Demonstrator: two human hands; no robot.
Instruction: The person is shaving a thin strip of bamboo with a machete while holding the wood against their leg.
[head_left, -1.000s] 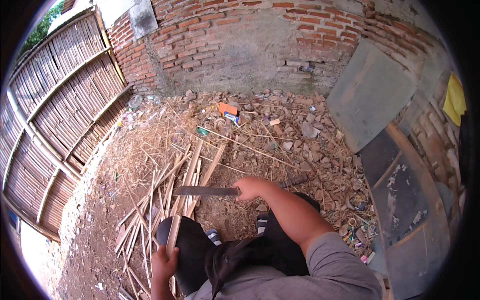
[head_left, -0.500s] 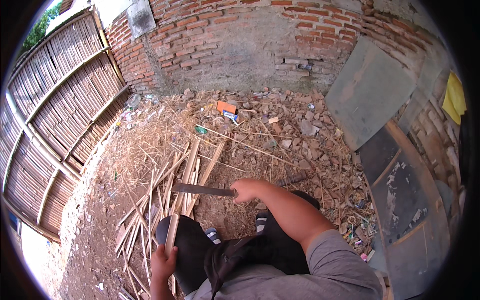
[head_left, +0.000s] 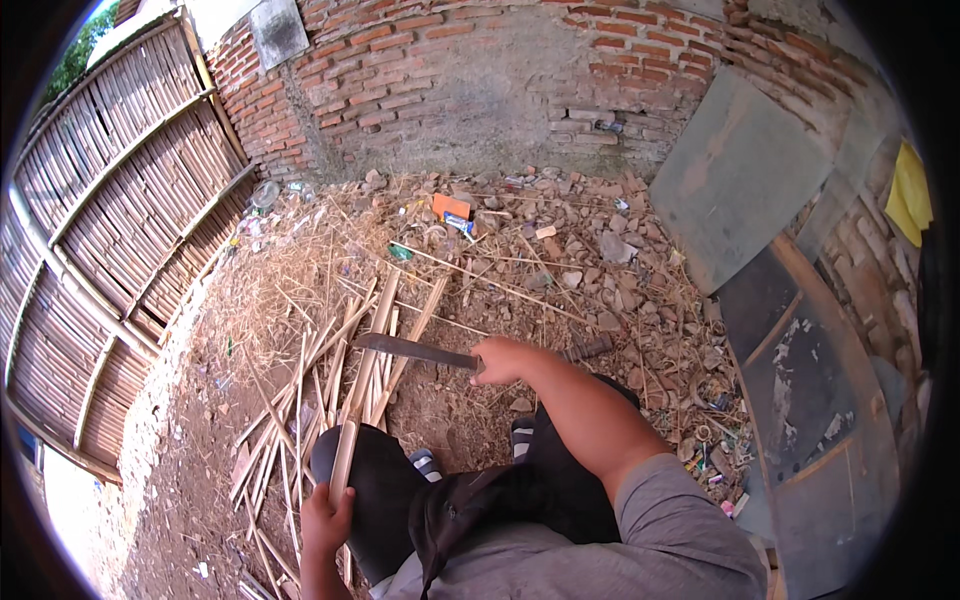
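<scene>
Head view. Noted in right hand (head_left: 503, 360): long knife (head_left: 415, 349), handle enclosed by curled fingers, blade pointing left across the loose strips (head_left: 429, 310) on the ground (head_left: 450, 422). Noted in left hand (head_left: 328, 517): split piece (head_left: 343, 460) of bamboo or similar wood, pinched between thumb and fingers, lying along the outer side of the left knee (head_left: 368, 475) and pointing away from the body. Located, for the split piece: near edge of the ground, left of centre. Located, for the loose strips: fanned out beyond and left of the same knee, toward the ground's left edge and the slatted fence (head_left: 140, 200).

Compared with half a second earlier: knife slightly raised, tip tilted higher; left hand and split piece practically unmoved. Judged a change of blade position only, with hold on the split piece unaltered.

Hidden: most of the knife handle, inside the fist; near end of the split piece, inside the left palm. Cut off: left forearm, at the lower edge. Hard to make out: far end of the split piece, possibly continuous with a longer strip beyond; contact between blade and strips, cannot tell. Partly behind right forearm: dark ridged object (head_left: 590, 347), kind unclear.
</scene>
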